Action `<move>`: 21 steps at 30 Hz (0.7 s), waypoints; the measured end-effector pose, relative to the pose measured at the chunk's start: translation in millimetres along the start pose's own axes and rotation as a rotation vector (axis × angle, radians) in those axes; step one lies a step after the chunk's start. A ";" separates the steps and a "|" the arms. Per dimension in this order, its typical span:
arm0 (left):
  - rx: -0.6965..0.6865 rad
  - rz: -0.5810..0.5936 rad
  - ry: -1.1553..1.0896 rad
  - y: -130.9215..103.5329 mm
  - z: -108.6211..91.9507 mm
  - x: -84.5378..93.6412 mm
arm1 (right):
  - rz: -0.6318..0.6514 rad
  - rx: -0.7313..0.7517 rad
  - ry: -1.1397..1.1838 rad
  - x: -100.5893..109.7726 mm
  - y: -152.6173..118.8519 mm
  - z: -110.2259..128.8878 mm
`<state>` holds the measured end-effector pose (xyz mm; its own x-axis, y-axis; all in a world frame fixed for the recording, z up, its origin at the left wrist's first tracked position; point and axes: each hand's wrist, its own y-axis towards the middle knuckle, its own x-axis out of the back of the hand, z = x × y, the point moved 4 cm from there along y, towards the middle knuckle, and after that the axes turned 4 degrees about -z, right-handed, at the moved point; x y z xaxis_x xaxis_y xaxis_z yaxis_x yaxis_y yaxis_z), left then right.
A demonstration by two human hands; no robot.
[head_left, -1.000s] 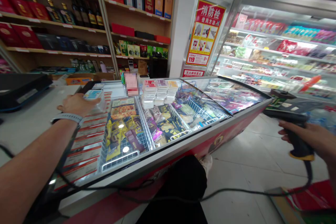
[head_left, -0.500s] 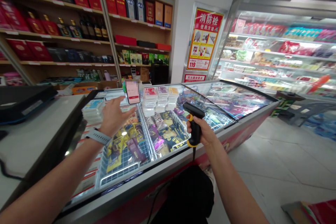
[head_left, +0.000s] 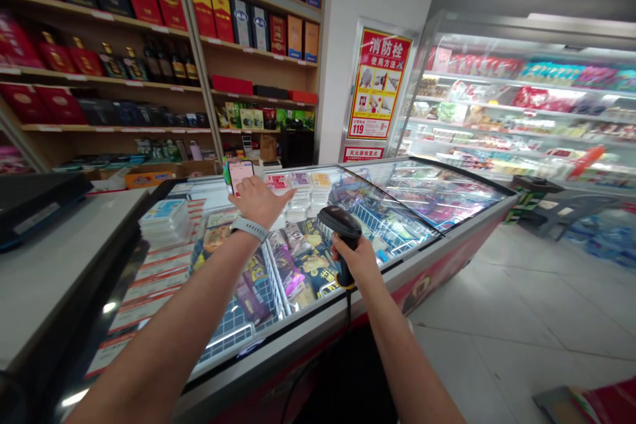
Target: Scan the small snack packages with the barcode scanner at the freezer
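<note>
My right hand (head_left: 356, 258) is wrapped around the handle of a black and yellow barcode scanner (head_left: 340, 222), held upright over the front edge of a chest freezer (head_left: 368, 301). Its cable hangs down from the grip. My left hand (head_left: 259, 201), with a grey watch band at the wrist, reaches out with the thumb spread wide. Its fingers are at the screen of a smartphone (head_left: 242, 171) that stands upright on the far side of the freezer. Whether a fingertip touches the screen I cannot tell. Nothing is held in that hand.
Stacked white packs (head_left: 163, 218) sit on the freezer's glass, left of my arm. Wire baskets (head_left: 268, 265) hold bagged frozen goods. Bottle and box shelves (head_left: 139, 26) stand behind. A counter (head_left: 59, 258) runs along the left, and a lit display fridge (head_left: 521, 99) stands at right.
My left hand has moved forward and right, bringing its fingers to the phone screen. The scanner in my right hand has shifted left and turned slightly. The view has shifted a little.
</note>
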<state>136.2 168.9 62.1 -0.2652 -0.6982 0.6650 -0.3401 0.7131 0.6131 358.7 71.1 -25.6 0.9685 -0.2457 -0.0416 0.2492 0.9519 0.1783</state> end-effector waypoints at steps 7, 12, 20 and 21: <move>0.007 0.113 0.013 6.1 4.3 -0.2 | 0.007 0.013 -0.094 3.2 -6.6 6.1; -0.129 0.086 -0.025 3.9 14.6 12.5 | 0.020 0.018 -0.110 2.9 -4.8 7.0; -0.435 -0.098 -0.090 -35.6 83.3 44.4 | 0.081 0.020 -0.221 -4.4 -6.8 0.7; -0.450 -0.093 -0.077 -40.4 92.9 48.4 | 0.094 0.022 -0.241 -6.6 -8.6 1.0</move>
<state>53.2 100.5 29.9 -0.3236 -0.7514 0.5751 0.0551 0.5918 0.8042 350.2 64.3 -25.9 0.9576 -0.1955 0.2115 0.1554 0.9690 0.1921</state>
